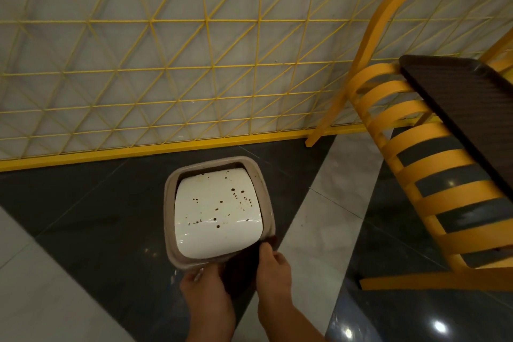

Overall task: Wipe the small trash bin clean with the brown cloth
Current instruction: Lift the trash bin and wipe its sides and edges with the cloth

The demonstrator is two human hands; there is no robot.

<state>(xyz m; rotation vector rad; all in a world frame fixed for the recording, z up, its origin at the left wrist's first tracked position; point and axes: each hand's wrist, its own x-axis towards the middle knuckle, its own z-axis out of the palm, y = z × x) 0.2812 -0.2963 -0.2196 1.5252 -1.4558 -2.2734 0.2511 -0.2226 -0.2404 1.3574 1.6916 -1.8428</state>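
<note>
Both hands, left hand point(204, 290) and right hand point(273, 266), grip the soft brown cloth point(240, 272); the light, spotted trash bin point(219, 211) probably slides unless steadied by its rim.

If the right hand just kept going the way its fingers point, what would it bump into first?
The right hand points up and forward, and is already at the near corner of the small trash bin. It would likely meet the bin's beige rim, then the spotted white lid; depth is uncertain.

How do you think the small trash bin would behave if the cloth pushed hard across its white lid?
The bin looks like thin plastic, so probably light and apt to slide on the glossy floor. Its white lid seems to sit in the rim, maybe a swing flap that would tilt. Both hands hold the brown cloth at its near edge.
</note>
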